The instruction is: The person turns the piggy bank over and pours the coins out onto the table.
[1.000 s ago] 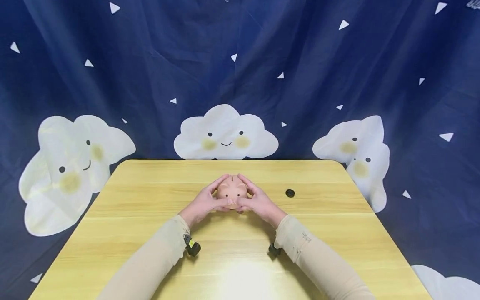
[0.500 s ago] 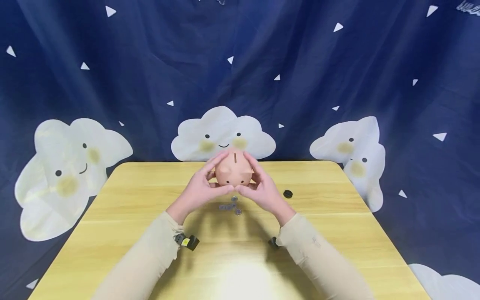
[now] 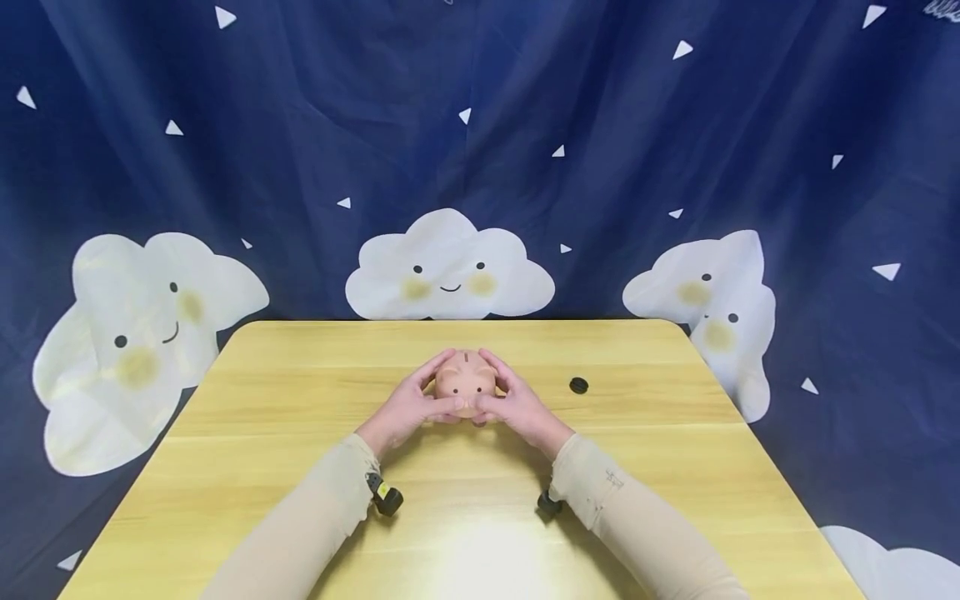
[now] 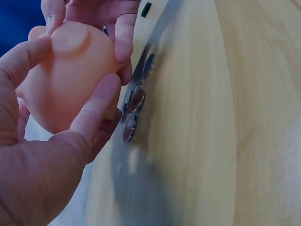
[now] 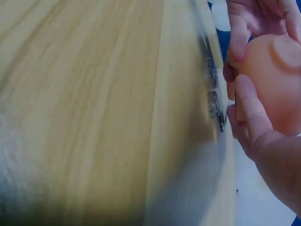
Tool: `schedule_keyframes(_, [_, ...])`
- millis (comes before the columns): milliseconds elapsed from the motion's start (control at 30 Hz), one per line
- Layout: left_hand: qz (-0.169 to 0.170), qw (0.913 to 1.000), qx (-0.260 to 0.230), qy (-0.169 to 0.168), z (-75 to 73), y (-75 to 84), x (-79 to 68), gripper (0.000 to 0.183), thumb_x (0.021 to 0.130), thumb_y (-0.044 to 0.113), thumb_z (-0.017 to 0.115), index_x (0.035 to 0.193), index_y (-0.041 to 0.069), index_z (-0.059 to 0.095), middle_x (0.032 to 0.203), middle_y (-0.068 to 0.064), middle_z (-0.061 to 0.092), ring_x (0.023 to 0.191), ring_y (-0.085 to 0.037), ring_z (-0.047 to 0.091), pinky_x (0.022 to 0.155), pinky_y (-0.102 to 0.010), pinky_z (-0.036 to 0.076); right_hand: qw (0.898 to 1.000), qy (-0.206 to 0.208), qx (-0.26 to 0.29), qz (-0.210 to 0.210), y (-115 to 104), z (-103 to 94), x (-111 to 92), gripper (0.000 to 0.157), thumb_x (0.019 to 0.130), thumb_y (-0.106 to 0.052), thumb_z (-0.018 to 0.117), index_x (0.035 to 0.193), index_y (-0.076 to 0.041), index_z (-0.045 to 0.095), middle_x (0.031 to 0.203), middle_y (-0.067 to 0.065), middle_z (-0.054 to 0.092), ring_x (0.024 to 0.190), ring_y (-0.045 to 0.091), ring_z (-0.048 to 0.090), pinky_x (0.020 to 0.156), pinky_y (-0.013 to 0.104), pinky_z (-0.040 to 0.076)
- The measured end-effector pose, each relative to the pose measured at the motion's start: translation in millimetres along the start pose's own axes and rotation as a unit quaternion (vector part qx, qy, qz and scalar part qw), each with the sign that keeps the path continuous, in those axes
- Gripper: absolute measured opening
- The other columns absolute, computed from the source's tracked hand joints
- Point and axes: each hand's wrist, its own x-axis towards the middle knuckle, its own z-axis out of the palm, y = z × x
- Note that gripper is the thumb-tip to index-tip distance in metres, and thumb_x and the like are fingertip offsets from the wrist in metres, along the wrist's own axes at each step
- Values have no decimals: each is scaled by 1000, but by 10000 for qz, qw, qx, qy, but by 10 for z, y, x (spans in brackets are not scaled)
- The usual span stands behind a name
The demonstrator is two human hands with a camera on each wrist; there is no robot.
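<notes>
A pink piggy bank [image 3: 465, 385] with a slot in its top is in the middle of the head view, its face toward me. My left hand [image 3: 405, 410] grips it from the left side. From the right, my right hand [image 3: 527, 410] holds it, and both thumbs meet on the snout. The round snout [image 4: 70, 37] shows between the fingers in the left wrist view. Several coins [image 4: 130, 128] lie on the wood just under the bank in that view; in the right wrist view, a coin [image 5: 214, 102] shows there too. The head view has these coins hidden behind bank and hands.
A small round black cap-like piece [image 3: 578, 385] lies to the right of the bank. The wooden table [image 3: 300, 358] runs back to a dark blue curtain [image 3: 420, 125] with printed clouds. A black wrist camera [image 3: 387, 500] is strapped below my left hand.
Half a second ago both hands held the piggy bank raised and nearer, with coins showing beneath. Now it is lowered again, near where it was one second ago.
</notes>
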Motion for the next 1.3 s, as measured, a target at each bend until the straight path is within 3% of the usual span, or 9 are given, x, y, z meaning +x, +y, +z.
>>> schedule_keyframes(433, [-59, 9999, -87, -72, -17, -31, 22, 96, 92, -1, 79, 169, 34, 32, 175, -17, 21, 117, -32, 72, 101, -55, 62, 9999, -129, 1, 102, 44, -31, 26, 94, 94, -13, 75, 170, -38, 26, 168, 22, 36, 111, 29, 73, 95, 48, 66])
schedule_keyframes(633, [-139, 9999, -46, -86, -1, 49, 52, 95, 94, 0, 78, 170, 31, 29, 175, -20, 20, 107, -32, 75, 101, -58, 61, 9997, -119, 92, 206, -12, -58, 45, 92, 95, -13, 71, 170, -37, 25, 167, 24, 36, 106, 30, 75, 96, 49, 66])
schedule_keyframes(700, [16, 9998, 197, -39, 25, 162, 43, 95, 93, 3, 80, 169, 33, 31, 176, -18, 22, 106, -33, 76, 101, -56, 62, 10000, -59, 17, -25, -106, -55, 32, 92, 94, -12, 72, 170, -36, 26, 167, 22, 37, 110, 30, 74, 97, 47, 65])
schedule_keyframes(767, [473, 9964, 706, 65, 72, 328, -11, 94, 91, 7, 84, 166, 38, 36, 176, -9, 25, 114, -34, 73, 98, -52, 64, 9982, -10, -163, -580, -251, -25, -32, 93, 94, -8, 73, 170, -37, 27, 171, 15, 35, 121, 34, 70, 99, 43, 65])
schedule_keyframes(900, [1249, 9784, 1607, 364, 166, 551, -172, 93, 88, 13, 90, 160, 48, 43, 174, 6, 31, 129, -37, 62, 94, -37, 66, 9842, 123, -689, -1624, -454, 35, -194, 97, 93, -3, 78, 170, -33, 27, 174, 4, 34, 137, 42, 60, 102, 34, 62])
schedule_keyframes(967, [1182, 9828, 1390, 290, 162, 474, -176, 95, 88, 9, 89, 162, 45, 42, 175, 4, 30, 130, -38, 63, 95, -38, 66, 9855, 86, -785, -1505, -422, 27, -214, 97, 93, -5, 79, 170, -33, 27, 173, 7, 36, 134, 40, 62, 102, 34, 62])
schedule_keyframes(1067, [579, 9962, 624, 183, 99, 225, -106, 97, 89, 2, 85, 165, 40, 38, 174, -7, 32, 126, -36, 69, 95, -43, 66, 9944, -96, -744, -742, -249, -25, -146, 96, 93, -12, 81, 169, -36, 28, 169, 14, 41, 126, 34, 70, 101, 41, 62])
schedule_keyframes(1133, [399, 9990, 191, 88, 58, 84, -63, 98, 90, -2, 83, 166, 37, 36, 174, -9, 29, 125, -36, 70, 96, -48, 65, 9969, -216, -611, -435, -143, -42, -103, 95, 93, -14, 80, 169, -38, 28, 168, 16, 40, 122, 32, 72, 99, 42, 63])
schedule_keyframes(1300, [392, 9992, -14, 98, 12, -42, -14, 96, 90, -2, 82, 166, 35, 37, 174, -8, 28, 123, -35, 70, 96, -55, 65, 9982, -186, -430, -384, -17, -46, -32, 95, 91, -11, 78, 169, -36, 29, 165, 20, 43, 121, 34, 71, 93, 40, 65])
